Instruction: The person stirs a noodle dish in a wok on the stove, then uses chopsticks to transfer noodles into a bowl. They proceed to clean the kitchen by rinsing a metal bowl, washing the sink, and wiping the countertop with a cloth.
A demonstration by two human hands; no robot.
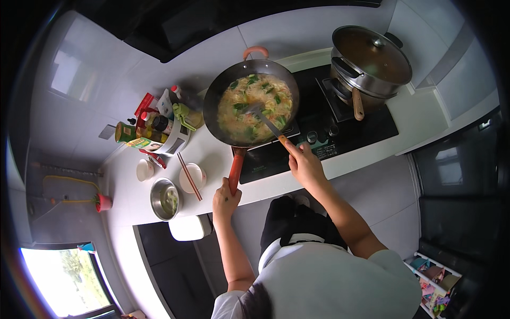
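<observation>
A dark wok (pixel 212 93) with a red handle stands on the left burner of a black glass cooktop (pixel 358 135). In it is a brothy dish (pixel 275 89) of pale strands and green leaves. My left hand (pixel 226 200) is closed round the wok's red handle. My right hand (pixel 306 164) holds the wooden handle of a metal spatula (pixel 271 125), whose blade lies in the food near the wok's middle.
A lidded steel pot (pixel 368 79) stands on the right burner. Left of the wok are a caddy of bottles (pixel 175 141), a bowl (pixel 198 174) with chopsticks (pixel 189 175) across it, a small cup (pixel 145 170) and a steel bowl (pixel 153 199). The range hood (pixel 159 40) hangs above.
</observation>
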